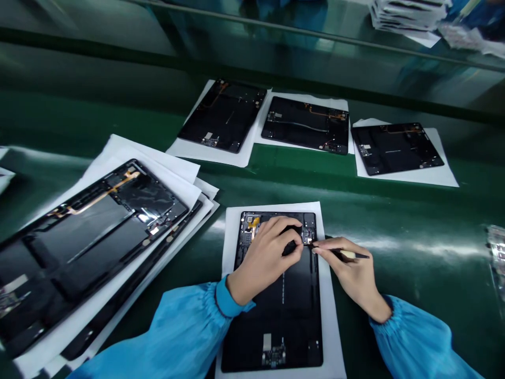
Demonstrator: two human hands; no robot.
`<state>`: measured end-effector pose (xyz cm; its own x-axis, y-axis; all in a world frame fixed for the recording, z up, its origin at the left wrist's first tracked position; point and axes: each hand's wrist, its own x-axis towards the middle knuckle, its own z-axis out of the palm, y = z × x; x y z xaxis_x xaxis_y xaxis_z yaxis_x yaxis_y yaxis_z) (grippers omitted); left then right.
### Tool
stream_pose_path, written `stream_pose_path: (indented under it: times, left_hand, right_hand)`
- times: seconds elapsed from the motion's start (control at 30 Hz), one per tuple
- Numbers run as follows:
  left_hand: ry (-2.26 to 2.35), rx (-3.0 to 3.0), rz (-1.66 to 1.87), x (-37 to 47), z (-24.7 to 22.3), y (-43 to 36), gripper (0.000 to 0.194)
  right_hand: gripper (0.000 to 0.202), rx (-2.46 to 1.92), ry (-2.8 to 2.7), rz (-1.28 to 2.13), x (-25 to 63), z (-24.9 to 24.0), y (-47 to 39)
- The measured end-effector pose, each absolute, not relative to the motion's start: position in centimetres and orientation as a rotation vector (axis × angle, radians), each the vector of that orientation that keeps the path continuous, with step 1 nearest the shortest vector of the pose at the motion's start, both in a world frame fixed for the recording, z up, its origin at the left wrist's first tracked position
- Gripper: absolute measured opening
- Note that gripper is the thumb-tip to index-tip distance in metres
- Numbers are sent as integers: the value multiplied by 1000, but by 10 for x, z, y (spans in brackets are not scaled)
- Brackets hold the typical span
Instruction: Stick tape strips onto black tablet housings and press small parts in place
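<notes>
An opened tablet (276, 300), black inside with a small circuit board at its near end, lies lengthwise before me on a white sheet (331, 337). Over its far half, my left hand (272, 245) curls with thumb and index finger pinched close to the upper right components. Whatever sits between those fingertips is too small to make out. From the right, my right hand (351, 268) grips a thin, dark, pen-like tool (349, 254) with a pale section. The tool's tip is at the tablet's right edge, close to my left fingertips.
To the left is a stack of opened tablets (94, 231) layered with white sheets. Along the back lie a left tablet (224, 116), a middle tablet (307, 123) and a right tablet (398, 147), each on paper. A paper pile (410, 16) stands beyond, on the green bench (394, 221).
</notes>
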<state>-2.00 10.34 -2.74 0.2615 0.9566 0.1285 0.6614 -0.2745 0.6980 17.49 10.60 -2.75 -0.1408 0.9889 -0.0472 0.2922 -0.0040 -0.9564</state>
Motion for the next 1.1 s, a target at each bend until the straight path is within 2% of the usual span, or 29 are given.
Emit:
stream_pose_path:
  times: [0.6,0.77,0.87,0.93,1.0,1.1]
  left_hand:
    - [1494,2011,698,-18,-26,104,9]
    - [1510,1991,710,-17,-27,103,9]
    - [1502,1960,711,-17,-28,103,10]
    - [1492,1952,727,-17,-30,103,11]
    - [1485,1961,751,-17,-32,103,11]
    - [1474,1986,778,-17,-33,103,11]
  right_hand:
    - [4,-1367,-1558,1141,185,-30,101]
    - [12,-1397,-1484,1161,191,-24,101]
    - [35,-1331,-1402,1126,188,-12,131]
    - [44,-1428,-1544,963,177,-2,172]
    - [41,-1781,-1814,721,163,6,222]
    - [25,-2006,-1871,620,146,10,291]
